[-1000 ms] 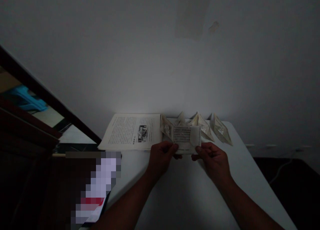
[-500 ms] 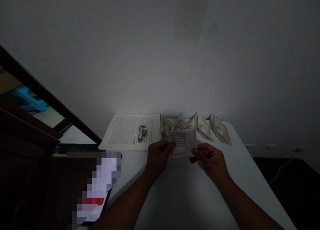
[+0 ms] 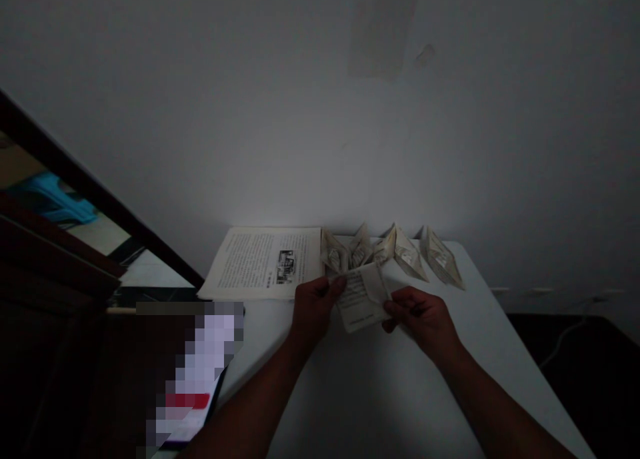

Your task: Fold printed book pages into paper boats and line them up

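Note:
A folded piece of printed paper (image 3: pixel 363 300) is held tilted above the table, between my two hands. My left hand (image 3: pixel 316 309) pinches its left edge, thumb on top. At its right edge my right hand (image 3: pixel 420 319) grips it between thumb and fingers. Just beyond stand several folded paper boats with print on them: one at the left (image 3: pixel 334 254), partly behind the held paper, and one at the far right (image 3: pixel 443 259).
Loose printed pages (image 3: pixel 255 262) lie at the table's back left. A phone or tablet (image 3: pixel 200 372), its screen blurred out, is by the left edge. The white table (image 3: pixel 380 392) meets the wall (image 3: pixel 300 112). A blue plastic stool (image 3: pixel 55 199) shows at far left.
The folded paper has turned clockwise and dipped a little towards me, staying in both hands. The boats and the pages have not moved.

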Available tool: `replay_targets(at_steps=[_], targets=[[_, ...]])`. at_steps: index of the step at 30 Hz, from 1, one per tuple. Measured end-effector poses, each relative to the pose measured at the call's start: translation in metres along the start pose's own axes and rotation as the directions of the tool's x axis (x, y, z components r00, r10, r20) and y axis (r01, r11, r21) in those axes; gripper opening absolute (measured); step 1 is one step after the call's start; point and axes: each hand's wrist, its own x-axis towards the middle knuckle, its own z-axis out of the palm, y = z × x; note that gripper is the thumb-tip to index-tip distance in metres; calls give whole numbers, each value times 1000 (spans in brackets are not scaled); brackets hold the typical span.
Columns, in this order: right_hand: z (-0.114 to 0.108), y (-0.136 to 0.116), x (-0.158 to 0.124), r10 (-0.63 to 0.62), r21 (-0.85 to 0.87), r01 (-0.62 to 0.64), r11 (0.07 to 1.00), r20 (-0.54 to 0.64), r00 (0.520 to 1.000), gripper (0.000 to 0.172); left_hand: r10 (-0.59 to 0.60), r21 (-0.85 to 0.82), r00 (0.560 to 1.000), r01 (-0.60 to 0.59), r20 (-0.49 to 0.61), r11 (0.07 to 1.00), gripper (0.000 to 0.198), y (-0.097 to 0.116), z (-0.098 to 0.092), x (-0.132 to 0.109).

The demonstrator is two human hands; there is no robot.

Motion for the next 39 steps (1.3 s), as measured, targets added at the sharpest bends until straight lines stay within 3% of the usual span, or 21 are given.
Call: replay_targets(at_steps=[5, 10, 16, 22, 27, 34, 39], targets=[[-8, -3, 3, 15, -20, -14, 1000, 33, 999, 23, -44, -72, 996, 49, 73, 996, 28, 1, -3, 4], [-16, -7, 4, 26, -114, -15, 993, 97, 995, 20, -70, 18, 978, 67, 196, 998, 24, 2, -6, 7], [-23, -2, 7, 30, -106, -15, 994, 134, 991, 20, -107, 67, 969, 95, 222, 993, 28, 0, -7, 8], [-24, 2, 6, 97, -130, -60, 990, 299, 949, 18, -211, 88, 847, 193, 487, 977, 36, -1, -5, 5], [-19, -1, 8, 62, -124, -35, 992, 220, 974, 18, -183, 55, 863, 178, 470, 982, 36, -5, -5, 3], [-21, -3, 7, 120, -86, -97, 992, 334, 935, 17, -227, 181, 837, 155, 498, 971, 34, -4, -4, 2], [-21, 1, 9, 93, 9, -100, 995, 303, 949, 16, -171, 126, 850, 124, 498, 984, 36, -4, -3, -1]])
